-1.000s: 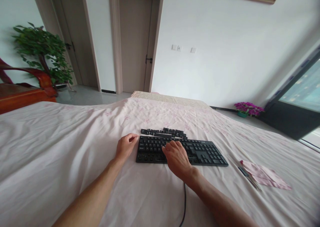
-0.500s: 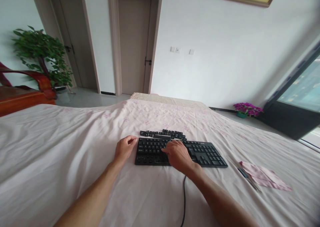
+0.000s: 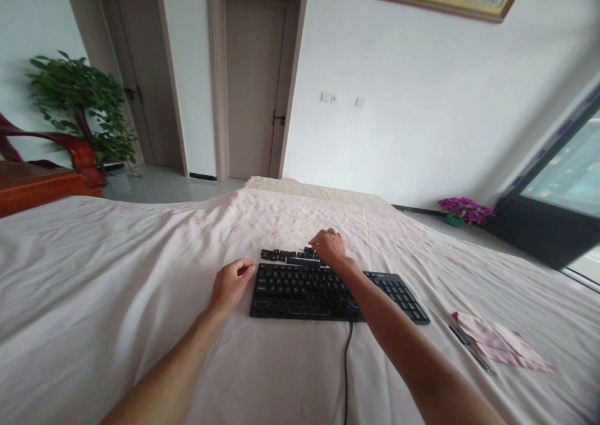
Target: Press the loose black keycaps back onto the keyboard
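Observation:
A black keyboard [image 3: 281,306] lies on the pale cloth, its lower left rows stripped of keycaps. At its upper left corner, my left hand [image 3: 233,281] is closed, with thumb and forefinger together against the edge. Beyond the keyboard lie several loose black keycaps [image 3: 269,254] and a long space bar keycap [image 3: 302,262]. Over the right end of these keycaps hovers my right hand [image 3: 329,247], its fingers bent and somewhat apart; nothing shows in them. My right forearm hides part of the keyboard and some of the loose keycaps.
A black cable [image 3: 347,369] runs toward me from the keyboard. To the right, a folded pink cloth [image 3: 501,344] lies beside a dark-handled slim tool [image 3: 462,335] and thin metal tools [image 3: 482,359]. The floral bedcover-like cloth [image 3: 197,225] is wrinkled.
My right hand has lifted off the keyboard's keys and moved away from me to the loose keycaps. My left hand stays at the corner. The view has tilted slightly upward.

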The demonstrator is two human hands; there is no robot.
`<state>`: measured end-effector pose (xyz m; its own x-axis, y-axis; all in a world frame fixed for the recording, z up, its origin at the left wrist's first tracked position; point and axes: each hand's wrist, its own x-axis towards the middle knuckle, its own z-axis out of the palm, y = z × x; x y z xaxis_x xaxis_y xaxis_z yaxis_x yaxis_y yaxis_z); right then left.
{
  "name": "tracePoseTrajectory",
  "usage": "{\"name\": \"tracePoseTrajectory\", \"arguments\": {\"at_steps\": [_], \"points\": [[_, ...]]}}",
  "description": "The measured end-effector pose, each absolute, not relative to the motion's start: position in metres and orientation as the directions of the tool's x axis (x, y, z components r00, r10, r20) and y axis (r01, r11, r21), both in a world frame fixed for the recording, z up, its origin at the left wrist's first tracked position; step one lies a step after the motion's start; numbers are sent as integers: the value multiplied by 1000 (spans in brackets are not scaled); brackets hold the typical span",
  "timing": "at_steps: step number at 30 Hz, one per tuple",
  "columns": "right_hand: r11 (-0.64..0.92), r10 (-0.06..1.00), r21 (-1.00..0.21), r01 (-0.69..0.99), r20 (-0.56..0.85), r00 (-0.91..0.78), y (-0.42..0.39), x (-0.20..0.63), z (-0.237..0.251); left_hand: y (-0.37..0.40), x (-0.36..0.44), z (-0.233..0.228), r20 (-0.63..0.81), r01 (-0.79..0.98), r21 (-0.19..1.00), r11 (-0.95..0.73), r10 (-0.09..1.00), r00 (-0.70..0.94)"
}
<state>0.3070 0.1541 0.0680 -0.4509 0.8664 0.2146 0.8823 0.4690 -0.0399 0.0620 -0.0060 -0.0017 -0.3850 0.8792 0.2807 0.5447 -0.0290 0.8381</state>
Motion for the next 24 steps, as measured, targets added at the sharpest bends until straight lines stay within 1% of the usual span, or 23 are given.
{"name": "tracePoseTrajectory", "arguments": {"at_steps": [15,24], "points": [[435,897,83,896,45,-440,178,276,58,-4,61,-3,286,539,842,-38,878,-385],[445,893,136,885,11,-450,182,268,58,-4,60,-4,283,547,837,-27,877,-389]]}}
